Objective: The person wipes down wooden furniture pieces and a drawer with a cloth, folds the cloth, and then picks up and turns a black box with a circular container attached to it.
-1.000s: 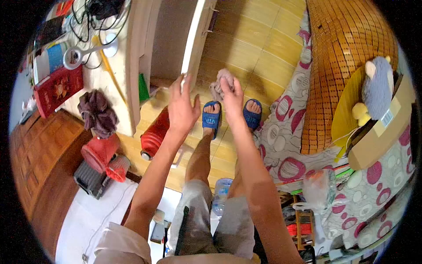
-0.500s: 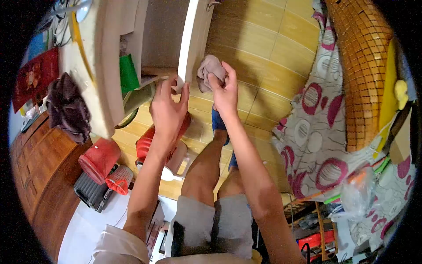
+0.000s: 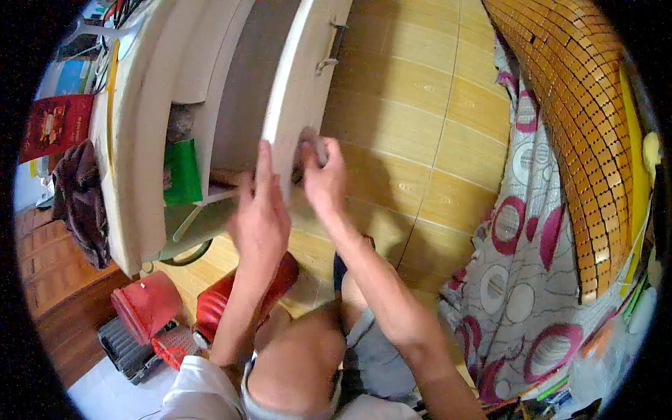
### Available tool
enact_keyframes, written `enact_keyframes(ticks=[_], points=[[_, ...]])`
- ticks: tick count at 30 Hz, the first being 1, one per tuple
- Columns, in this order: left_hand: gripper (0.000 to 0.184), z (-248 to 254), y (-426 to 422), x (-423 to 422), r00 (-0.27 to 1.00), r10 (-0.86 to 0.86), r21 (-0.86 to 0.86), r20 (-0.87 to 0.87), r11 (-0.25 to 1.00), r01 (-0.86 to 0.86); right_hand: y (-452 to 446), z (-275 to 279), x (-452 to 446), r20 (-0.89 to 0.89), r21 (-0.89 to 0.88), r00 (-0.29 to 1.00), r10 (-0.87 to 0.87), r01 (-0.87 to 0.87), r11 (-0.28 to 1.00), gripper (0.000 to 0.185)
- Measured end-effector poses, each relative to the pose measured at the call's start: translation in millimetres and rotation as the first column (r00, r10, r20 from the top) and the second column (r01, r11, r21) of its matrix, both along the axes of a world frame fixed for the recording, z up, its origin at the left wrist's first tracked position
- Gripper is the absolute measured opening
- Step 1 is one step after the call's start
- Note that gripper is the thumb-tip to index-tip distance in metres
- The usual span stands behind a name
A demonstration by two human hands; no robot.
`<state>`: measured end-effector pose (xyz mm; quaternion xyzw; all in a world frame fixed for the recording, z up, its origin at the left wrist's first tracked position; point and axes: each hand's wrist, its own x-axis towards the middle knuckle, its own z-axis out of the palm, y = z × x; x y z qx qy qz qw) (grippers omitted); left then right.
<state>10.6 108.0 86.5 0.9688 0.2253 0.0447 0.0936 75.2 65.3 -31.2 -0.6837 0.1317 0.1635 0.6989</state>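
On the red cover (image 3: 56, 127) at your far left, you can make out gold print, too small to read. Low at your left stands a red bucket (image 3: 143, 308), its contents hidden, near a red jug (image 3: 210, 308). At lower right, a clear bag (image 3: 595, 367) holds something you cannot identify. A green item (image 3: 183, 173) sits in the desk (image 3: 140, 140). Your right hand (image 3: 326, 180) grasps the cloth (image 3: 309, 140), partly hidden and blurred, against the handle side of the white panel (image 3: 285, 91). Your left hand (image 3: 262, 218) is unclenched, fingers extended by the panel's edge; you cannot tell whether it presses there.
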Motion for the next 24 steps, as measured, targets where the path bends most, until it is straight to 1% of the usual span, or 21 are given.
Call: enact_keyframes(ticks=[1,2,3,4,5,7,9,10,11,13,14,15,17,18,19,20,21,22,23,24], points=[[0.053,-4,6,2,1.0,0.0,0.006,0.01,1.0,0.0,3,12,-5,0.05,-0.031,0.998,0.025,-0.024,0.999,0.03],[0.048,-7,17,-2,0.977,-0.119,0.189,0.177,0.978,0.085,8,24,-14,0.097,0.029,0.995,-0.012,0.009,1.0,0.029],[0.043,-6,23,-6,0.916,-0.259,0.378,0.308,0.916,0.132,14,31,-24,0.137,0.091,0.989,-0.048,0.036,0.995,0.028],[0.034,-4,14,-9,0.889,-0.264,0.422,0.373,0.902,0.091,18,35,-26,0.077,0.135,0.994,-0.08,0.069,0.988,0.028],[0.033,-4,17,-16,0.858,-0.394,0.519,0.33,0.835,0.183,11,39,-30,0.058,0.258,0.994,-0.088,0.07,0.964,0.028],[0.033,-3,22,-15,0.879,-0.339,0.412,0.335,0.892,0.187,15,47,-30,0.06,0.313,0.992,-0.109,0.085,0.946,0.027],[0.032,-5,23,-12,0.849,-0.274,0.355,0.451,0.928,0.111,21,59,-26,0.34,0.234,0.924,-0.177,0.1,0.967,0.024],[0.026,-4,19,-10,0.854,-0.248,0.366,0.456,0.928,0.074,20,63,-22,0.381,0.201,0.906,-0.184,0.114,0.973,0.021],[0.026,-9,17,-16,0.867,-0.245,0.363,0.433,0.928,0.081,23,55,-28,0.356,0.196,0.917,-0.181,0.116,0.974,0.021],[0.021,-16,20,-16,0.838,-0.119,0.213,0.532,0.977,0.003,37,28,-32,0.212,0.29,0.949,-0.236,0.169,0.942,0.021],[0.021,-17,22,-17,0.845,-0.13,0.195,0.519,0.98,0.031,40,10,-34,0.24,0.213,0.936,-0.259,0.209,0.954,0.019],[0.021,-15,22,-20,0.85,-0.131,0.204,0.509,0.978,0.029,30,11,-31,0.139,0.171,0.967,-0.214,0.189,0.967,0.018],[0.022,-10,19,-19,0.867,-0.058,0.113,0.495,0.994,0.003,30,-42,-34,0.079,0.237,0.972,-0.22,0.196,0.952,0.015],[0.025,-1,14,-19,0.911,0.05,0.084,0.409,0.992,-0.092,31,-40,-31,0.078,0.245,0.971,-0.228,0.203,0.948,0.015],[0.025,3,12,-20,0.913,0.047,0.089,0.406,0.992,-0.091,29,-33,-29,0.123,0.134,0.971,-0.208,0.191,0.972,0.015],[0.026,4,10,-23,0.933,0.115,0.027,0.342,0.991,-0.132,28,-26,-30,0.161,0.019,0.971,-0.177,0.177,0.984,0.014],[0.027,5,11,-26,0.947,0.177,-0.032,0.267,0.984,-0.175,35,-17,-33,0.208,0.204,0.945,-0.252,0.21,0.956,0.014],[0.026,0,14,-29,0.942,0.1,-0.013,0.321,0.995,-0.102,32,9,-34,0.249,0.257,0.935,-0.253,0.188,0.948,0.015],[0.026,-1,18,-30,0.943,0.094,-0.004,0.319,0.995,-0.098,27,31,-33,0.295,0.312,0.92,-0.26,0.164,0.936,0.015],[0.025,0,21,-30,0.946,0.044,0.01,0.321,0.999,-0.05,27,31,-33,0.251,0.282,0.947,-0.201,0.127,0.951,0.014]])
